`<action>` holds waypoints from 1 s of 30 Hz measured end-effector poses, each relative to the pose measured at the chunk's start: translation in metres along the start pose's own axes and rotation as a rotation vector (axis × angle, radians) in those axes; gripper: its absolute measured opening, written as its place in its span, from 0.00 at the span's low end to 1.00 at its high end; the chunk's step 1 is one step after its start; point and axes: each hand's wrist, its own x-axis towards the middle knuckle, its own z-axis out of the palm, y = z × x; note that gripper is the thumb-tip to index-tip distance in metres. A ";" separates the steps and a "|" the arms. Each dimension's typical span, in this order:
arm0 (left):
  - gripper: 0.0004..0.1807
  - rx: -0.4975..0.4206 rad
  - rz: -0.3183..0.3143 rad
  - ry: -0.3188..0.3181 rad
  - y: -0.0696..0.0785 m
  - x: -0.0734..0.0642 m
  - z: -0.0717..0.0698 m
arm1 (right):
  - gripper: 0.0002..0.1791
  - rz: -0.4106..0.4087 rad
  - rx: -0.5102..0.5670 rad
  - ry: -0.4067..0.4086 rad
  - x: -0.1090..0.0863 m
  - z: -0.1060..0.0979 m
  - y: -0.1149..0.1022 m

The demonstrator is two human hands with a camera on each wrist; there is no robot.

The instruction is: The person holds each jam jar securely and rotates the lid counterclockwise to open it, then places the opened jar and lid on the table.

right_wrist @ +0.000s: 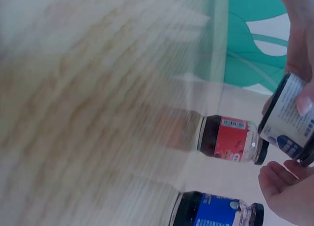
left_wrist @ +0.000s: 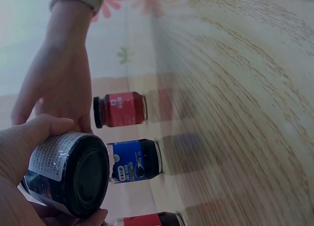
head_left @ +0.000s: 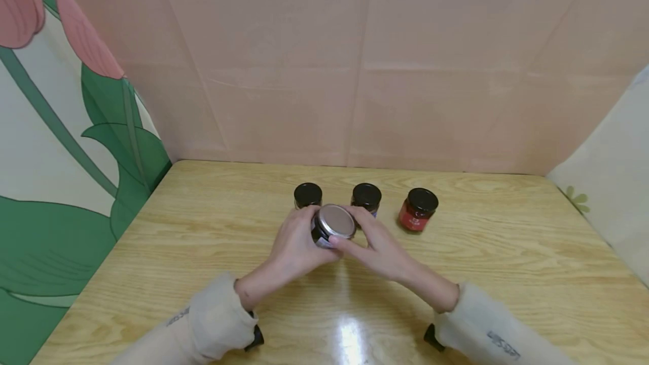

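Above the table, both hands hold a dark glass jar [head_left: 320,236] with a pale printed label. Its lid [head_left: 337,219] looks shiny and greyish in the head view. My left hand [head_left: 296,246] grips the jar's body from the left, the thumb across the label in the left wrist view. From the right, my right hand [head_left: 377,244] holds the jar at its lid end, thumb in front and index finger behind. Just behind stand a jar with a blue label [left_wrist: 131,161] and one with a red label [right_wrist: 231,140], partly hidden in the head view.
Another red-labelled jar [head_left: 417,211] stands at the right of the row, its black lid on. The wood-grain table [head_left: 203,201] meets a pink cloth backdrop [head_left: 284,100]. Floral cloth [head_left: 106,145] hangs along the left edge, and pale cloth [head_left: 608,185] along the right.
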 end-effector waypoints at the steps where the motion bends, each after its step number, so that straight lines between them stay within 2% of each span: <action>1: 0.39 -0.005 -0.009 -0.002 0.001 0.000 0.000 | 0.30 0.011 0.012 0.007 0.000 0.001 0.000; 6: 0.40 -0.010 -0.032 -0.002 0.003 0.000 0.002 | 0.31 0.103 0.113 0.049 0.000 0.006 -0.003; 10: 0.38 0.004 -0.023 0.016 0.004 0.000 0.004 | 0.31 0.195 0.196 0.109 0.000 0.013 -0.006; 14: 0.35 0.027 -0.015 0.036 0.006 0.000 0.007 | 0.31 0.292 0.250 0.171 0.000 0.019 -0.011; 19: 0.36 0.050 -0.035 0.049 0.008 -0.001 0.009 | 0.33 0.399 0.307 0.227 0.001 0.025 -0.017; 22: 0.36 0.058 -0.044 0.052 0.009 -0.002 0.010 | 0.32 0.424 0.323 0.260 0.002 0.027 -0.018; 30: 0.36 0.059 -0.020 0.058 0.010 -0.002 0.011 | 0.29 0.390 0.366 0.325 0.002 0.027 -0.017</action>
